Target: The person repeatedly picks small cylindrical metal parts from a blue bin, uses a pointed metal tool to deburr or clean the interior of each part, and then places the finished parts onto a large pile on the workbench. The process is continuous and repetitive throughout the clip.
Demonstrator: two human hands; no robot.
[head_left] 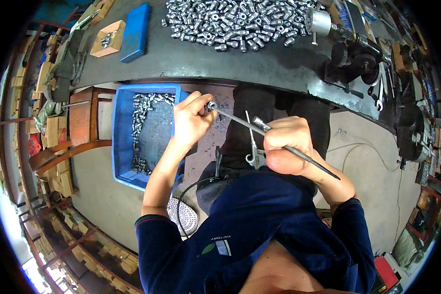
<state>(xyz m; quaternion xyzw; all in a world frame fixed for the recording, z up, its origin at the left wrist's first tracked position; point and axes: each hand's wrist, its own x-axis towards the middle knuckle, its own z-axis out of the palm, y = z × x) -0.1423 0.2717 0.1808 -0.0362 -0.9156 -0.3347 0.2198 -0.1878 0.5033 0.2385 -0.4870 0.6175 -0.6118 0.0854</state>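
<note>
My left hand [193,117] is closed on a small shiny metal fitting [211,105], pinched between thumb and fingers in front of my lap. A long, thin dark rod [235,119] with a tapered end is gripped in my right fist [289,142]. Its far end meets the fitting in my left hand; whether it enters the bore I cannot tell. Another metal fitting [260,122] sticks out beside my right fingers, seemingly held with the rod. Between my hands, a spanner [253,153] lies on my lap.
A blue crate [116,132] with many fittings stands on my left. The dark workbench [181,63] ahead bears a heap of fittings [235,22], a blue lid [134,32], a small wooden box [113,49] and a geared machine [360,63]. A wooden stool [81,120] stands left of the crate.
</note>
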